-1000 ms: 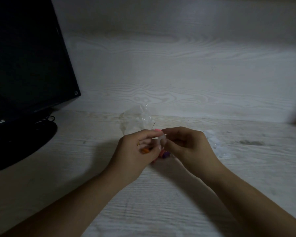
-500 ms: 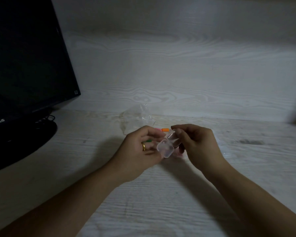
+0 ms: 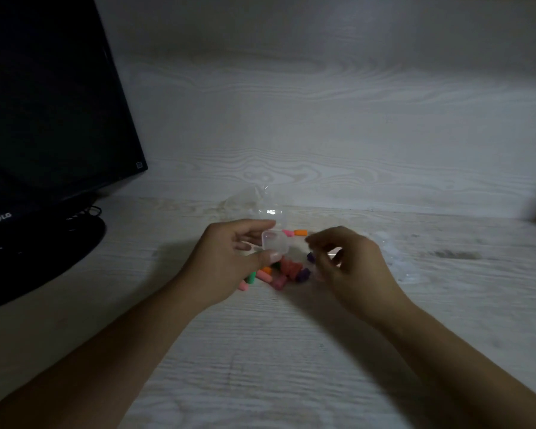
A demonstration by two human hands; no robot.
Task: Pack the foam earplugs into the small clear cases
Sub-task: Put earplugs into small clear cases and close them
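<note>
A dark monitor [image 3: 44, 119] stands at your left on the pale wood-grain desk [image 3: 260, 351]. Your left hand [image 3: 226, 261] pinches a clear case [image 3: 274, 241] above the scattered earplugs [image 3: 279, 274]. Your right hand [image 3: 350, 267], blurred, curls its fingers; I cannot tell what they hold.

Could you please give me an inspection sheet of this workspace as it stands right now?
Surface: pale wood-grain desk, dimly lit.
Job's things: small clear case held above a loose pile of coloured foam earplugs; an orange earplug lies apart behind it.
Clutter: crumpled clear plastic bag behind the hands; more clear plastic at right, too blurred to identify.
Grippers: left hand pinches the case; right hand has curled fingers, motion-blurred, contents unclear.
Cables: dark cable by the monitor stand.
Surroundings: black LG monitor at left; wood-grain back panel.
</note>
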